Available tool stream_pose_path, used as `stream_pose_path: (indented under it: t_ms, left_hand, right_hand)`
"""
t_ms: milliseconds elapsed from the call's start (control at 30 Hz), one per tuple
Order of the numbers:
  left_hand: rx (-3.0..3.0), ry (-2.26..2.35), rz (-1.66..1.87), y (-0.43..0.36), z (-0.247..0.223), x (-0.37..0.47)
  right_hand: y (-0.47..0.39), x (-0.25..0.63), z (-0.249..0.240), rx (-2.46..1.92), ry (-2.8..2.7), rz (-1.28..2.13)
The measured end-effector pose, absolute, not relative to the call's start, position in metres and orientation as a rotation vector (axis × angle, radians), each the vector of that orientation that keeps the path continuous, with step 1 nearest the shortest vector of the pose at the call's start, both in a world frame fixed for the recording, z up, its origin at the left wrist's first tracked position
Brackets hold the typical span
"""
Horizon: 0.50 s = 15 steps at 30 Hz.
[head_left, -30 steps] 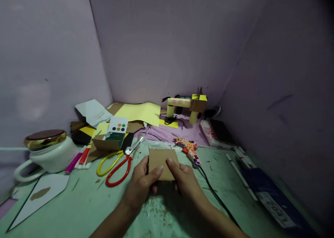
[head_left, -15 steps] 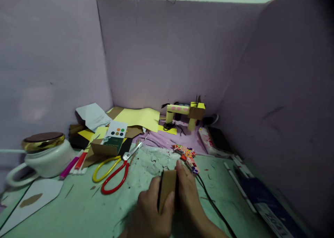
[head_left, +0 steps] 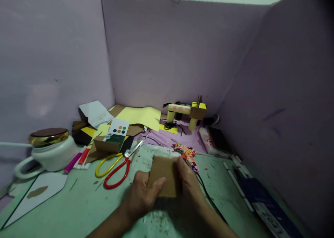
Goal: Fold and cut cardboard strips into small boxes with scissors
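Observation:
A small brown cardboard box (head_left: 166, 175) is held between both hands above the green tabletop (head_left: 91, 210), one broad face turned toward me. My left hand (head_left: 146, 192) grips its left side, with the thumb lying across the face. On the other side my right hand (head_left: 188, 182) presses along the right edge, fingers together. Just behind my right hand lies a colourful patterned piece (head_left: 185, 151). To the left of the box rest scissors (head_left: 127, 158) with one yellow and one red handle, their blades pointing away.
A white lidded mug (head_left: 53, 152), markers (head_left: 73, 162) and cardboard scraps lie left. Yellow paper (head_left: 141, 116) and a yellow paper animal figure (head_left: 180, 108) stand near the back wall. A phone (head_left: 220, 140), white sticks and a dark blue packet (head_left: 263, 199) are right.
The box has turned from its narrow side to a broad face. My left hand has shifted left, its thumb now on that face. The view has moved slightly.

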<state>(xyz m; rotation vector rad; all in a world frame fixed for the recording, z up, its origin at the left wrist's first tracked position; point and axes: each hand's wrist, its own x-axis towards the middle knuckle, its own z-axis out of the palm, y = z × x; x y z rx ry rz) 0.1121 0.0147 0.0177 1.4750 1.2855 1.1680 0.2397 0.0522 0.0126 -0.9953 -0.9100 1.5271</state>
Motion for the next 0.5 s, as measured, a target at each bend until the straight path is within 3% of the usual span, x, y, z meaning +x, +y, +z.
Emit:
stream_pose_path:
  t_ms: [167, 400, 500]
  left_hand:
    - [1.366, 1.267, 1.135, 0.0184, 0.0287, 0.1053]
    - [1.469, 1.246, 1.124, 0.0125, 0.0265, 0.1017]
    - [1.415, 1.296, 1.213, 0.0115, 0.0252, 0.1015]
  right_hand:
    - [0.0554, 0.2390, 0.0080, -0.703, -0.967, 1.779]
    - [0.0583, 0.2346, 0.0044, -0.624, -0.823, 1.773]
    - [0.0580, 0.2370, 0.0020, -0.719, -0.891, 1.590]
